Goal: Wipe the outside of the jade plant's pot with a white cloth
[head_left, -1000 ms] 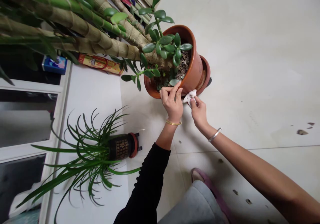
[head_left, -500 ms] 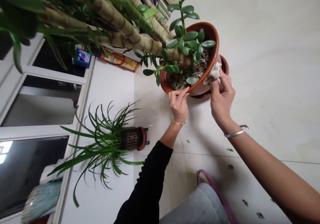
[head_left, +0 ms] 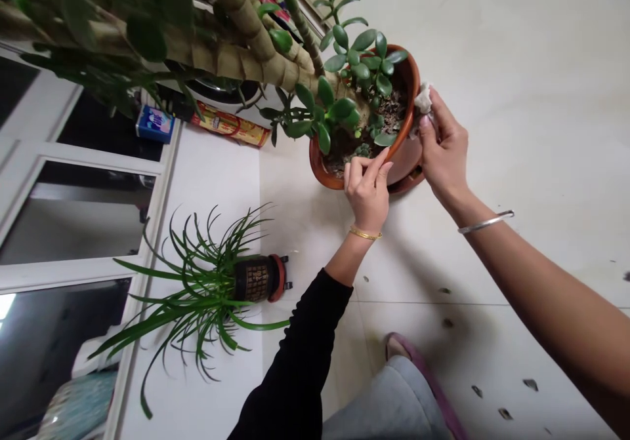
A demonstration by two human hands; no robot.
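The fingers (head_left: 427, 122) of the right hand (head_left: 444, 151) are closed in a tight pinch on a crumpled white tissue (head_left: 423, 99), pressing it to the far rim of a terracotta pot (head_left: 319, 171). The left hand (head_left: 367, 194) hooks over the near rim, gripping it lightly. The pot, holding a jade plant (head_left: 367, 66), sits in its saucer (head_left: 406, 185) on the tiled floor (head_left: 516, 132). How much of the rim has been wiped is hard to judge from this angle, though the outer wall seems clean.
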